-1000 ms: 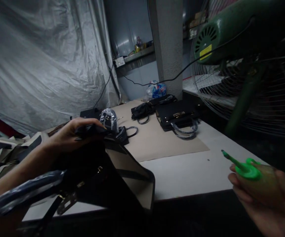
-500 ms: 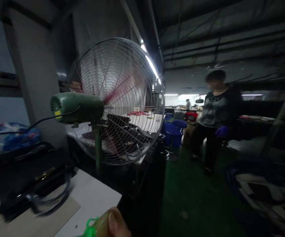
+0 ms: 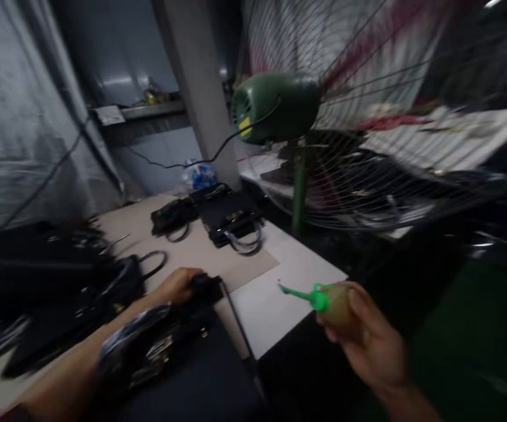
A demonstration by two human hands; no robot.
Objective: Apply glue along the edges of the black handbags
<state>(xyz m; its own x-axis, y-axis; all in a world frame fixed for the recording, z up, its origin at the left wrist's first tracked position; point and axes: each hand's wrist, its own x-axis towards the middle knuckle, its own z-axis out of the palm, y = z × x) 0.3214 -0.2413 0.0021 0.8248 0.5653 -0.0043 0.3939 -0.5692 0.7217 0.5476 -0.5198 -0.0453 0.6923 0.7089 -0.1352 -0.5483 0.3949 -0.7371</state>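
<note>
My right hand point(image 3: 374, 343) is wrapped round a squeeze bottle point(image 3: 340, 308) with a yellowish body and a bright green cap. Its thin green nozzle points left over the white board. My left hand point(image 3: 181, 286) is closed on the far edge of a black handbag point(image 3: 191, 369) close in front of me, its fingertips partly hidden by the black material. The bag has gold metal fittings and a handle in clear wrapping. A thin dark edge of it stands out towards the right. Motion blurs both hands somewhat.
More black handbags point(image 3: 231, 214) lie on the board-covered table point(image 3: 262, 287) and in a pile point(image 3: 60, 281) at the left. A large green-motored fan point(image 3: 279, 105) stands behind the table's right edge, its cable running left. Green floor point(image 3: 477, 351) lies to the right.
My view has swung left and down, from the aisle with a co-worker to the table. My left hand and the near handbag have come into view; the bottle shows fully.
</note>
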